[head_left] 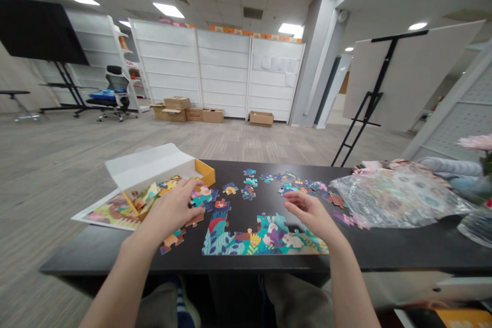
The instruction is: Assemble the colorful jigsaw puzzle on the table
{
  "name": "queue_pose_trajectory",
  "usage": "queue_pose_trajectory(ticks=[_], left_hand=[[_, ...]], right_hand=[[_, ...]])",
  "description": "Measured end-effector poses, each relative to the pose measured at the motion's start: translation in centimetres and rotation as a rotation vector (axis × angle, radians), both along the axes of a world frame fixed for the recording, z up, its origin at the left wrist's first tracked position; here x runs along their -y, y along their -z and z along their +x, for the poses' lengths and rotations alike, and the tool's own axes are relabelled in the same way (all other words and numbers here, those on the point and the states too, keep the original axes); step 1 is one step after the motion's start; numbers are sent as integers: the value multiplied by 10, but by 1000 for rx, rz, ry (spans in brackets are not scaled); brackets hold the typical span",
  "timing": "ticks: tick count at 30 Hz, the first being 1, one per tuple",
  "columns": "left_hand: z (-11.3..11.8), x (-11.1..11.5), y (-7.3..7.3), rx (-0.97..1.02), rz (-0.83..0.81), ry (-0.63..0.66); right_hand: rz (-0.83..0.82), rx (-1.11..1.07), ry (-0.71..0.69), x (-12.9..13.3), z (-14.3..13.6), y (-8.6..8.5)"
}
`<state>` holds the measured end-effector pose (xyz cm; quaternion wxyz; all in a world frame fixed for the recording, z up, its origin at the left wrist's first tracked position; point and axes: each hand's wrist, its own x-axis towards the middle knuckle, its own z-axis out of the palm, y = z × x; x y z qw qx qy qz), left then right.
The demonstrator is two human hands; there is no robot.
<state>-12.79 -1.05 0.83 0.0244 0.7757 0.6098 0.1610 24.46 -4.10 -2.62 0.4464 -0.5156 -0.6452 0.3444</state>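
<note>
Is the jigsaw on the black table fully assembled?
No, the joined section has a jagged, unfinished upper edge, and loose pieces lie beyond it on the table.

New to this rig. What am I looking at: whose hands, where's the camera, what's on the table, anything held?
No machine here: these are a person's own bare hands. The single picture comes from a camera worn on that person's head, looking forward and down.

On the dark table lies a partly joined jigsaw along the near edge, with loose pieces around it. An open box is at the left; a clear plastic bag lies at the right.

The left hand is by the box and some pieces; whether it grips one isn't clear. The right hand is over the jigsaw's right side, fingers parted, with nothing visibly held.
</note>
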Motion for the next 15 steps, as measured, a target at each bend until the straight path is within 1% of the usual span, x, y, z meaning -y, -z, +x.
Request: queue_pose_trajectory(ticks=[4, 9, 12, 15], left_hand=[[14, -4, 4, 13, 16, 32], [30, -8, 13, 154, 67, 193], [42, -9, 16, 252, 101, 248], [56, -8, 16, 315, 114, 308]], right_hand=[[14, 11, 0, 0, 0, 2], [9, 13, -3, -1, -4, 3], [12, 11, -11, -2, -10, 3], [5, 14, -31, -2, -16, 3]])
